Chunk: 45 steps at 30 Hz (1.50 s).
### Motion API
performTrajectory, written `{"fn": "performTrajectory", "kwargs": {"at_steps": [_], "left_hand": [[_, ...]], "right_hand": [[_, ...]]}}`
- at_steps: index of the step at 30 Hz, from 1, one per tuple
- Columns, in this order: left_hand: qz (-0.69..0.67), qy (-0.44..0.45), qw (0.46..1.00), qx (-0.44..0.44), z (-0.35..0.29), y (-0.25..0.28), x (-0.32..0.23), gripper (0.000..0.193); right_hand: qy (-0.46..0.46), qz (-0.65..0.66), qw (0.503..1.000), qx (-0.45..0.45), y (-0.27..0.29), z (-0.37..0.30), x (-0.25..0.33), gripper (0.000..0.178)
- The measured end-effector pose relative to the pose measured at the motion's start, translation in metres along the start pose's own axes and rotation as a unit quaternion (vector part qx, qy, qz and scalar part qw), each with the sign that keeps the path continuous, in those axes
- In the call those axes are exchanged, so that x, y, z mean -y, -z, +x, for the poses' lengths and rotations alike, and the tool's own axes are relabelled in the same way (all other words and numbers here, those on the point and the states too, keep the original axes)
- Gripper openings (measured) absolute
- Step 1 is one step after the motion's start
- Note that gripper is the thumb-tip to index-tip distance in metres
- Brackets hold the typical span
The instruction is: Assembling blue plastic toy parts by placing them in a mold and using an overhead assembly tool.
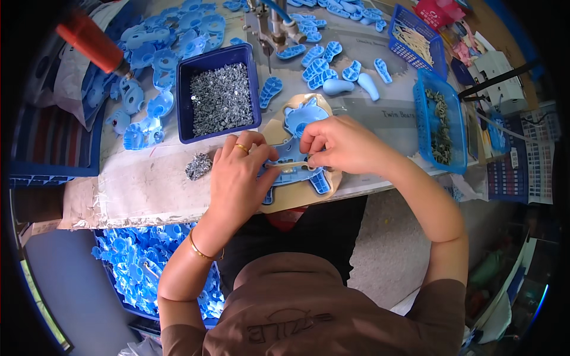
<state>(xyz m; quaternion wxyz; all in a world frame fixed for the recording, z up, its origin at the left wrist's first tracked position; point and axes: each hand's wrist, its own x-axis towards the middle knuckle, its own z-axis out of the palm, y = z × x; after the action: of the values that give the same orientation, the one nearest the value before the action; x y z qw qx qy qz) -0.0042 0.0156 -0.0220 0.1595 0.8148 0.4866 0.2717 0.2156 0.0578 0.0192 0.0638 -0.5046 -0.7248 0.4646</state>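
A blue plastic bear-shaped toy shell lies hollow side up on a beige holding block at the table's front edge. Across its body runs a thin cream plastic strip. My right hand pinches the strip's right end between thumb and fingertips. At the other end, my left hand is closed with thumb and forefinger on the strip, over the shell's left side. Small fittings inside the shell are partly hidden by my fingers. Left of my left hand sits a small heap of metal screws.
A dark blue bin of screws stands behind my left hand. Blue shells and limb pieces lie farther back. An orange-handled driver hangs upper left, a machine head at the top. Baskets hold cream strips and metal parts.
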Motion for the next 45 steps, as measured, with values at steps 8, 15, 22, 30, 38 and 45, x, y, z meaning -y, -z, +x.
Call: {"fn": "performTrajectory", "kwargs": {"at_steps": [8,15,22,30,38,45], "left_hand": [[0.035,-0.018,0.999,-0.013,0.0,0.002,0.001,0.012],[-0.011,-0.022,0.998,-0.056,-0.002,0.006,0.013,0.019],[0.097,0.017,0.989,-0.114,0.021,0.04,0.069,0.005],[0.212,-0.032,0.976,0.03,0.067,0.032,0.103,0.02],[0.211,-0.051,0.976,-0.025,0.062,0.029,0.098,0.007],[0.179,-0.178,0.966,-0.057,0.041,0.033,0.069,0.015]], "right_hand": [[0.111,-0.24,0.959,-0.1,-0.01,0.005,0.0,0.014],[0.328,-0.058,0.895,-0.297,-0.025,0.04,0.094,0.033],[0.415,0.013,0.829,-0.374,0.035,0.144,0.177,0.037],[0.298,0.059,0.91,-0.282,0.022,0.098,0.164,0.04],[0.229,0.107,0.943,-0.217,0.032,0.07,0.155,0.038],[0.332,0.179,0.91,-0.172,0.015,0.075,0.115,0.037]]}}
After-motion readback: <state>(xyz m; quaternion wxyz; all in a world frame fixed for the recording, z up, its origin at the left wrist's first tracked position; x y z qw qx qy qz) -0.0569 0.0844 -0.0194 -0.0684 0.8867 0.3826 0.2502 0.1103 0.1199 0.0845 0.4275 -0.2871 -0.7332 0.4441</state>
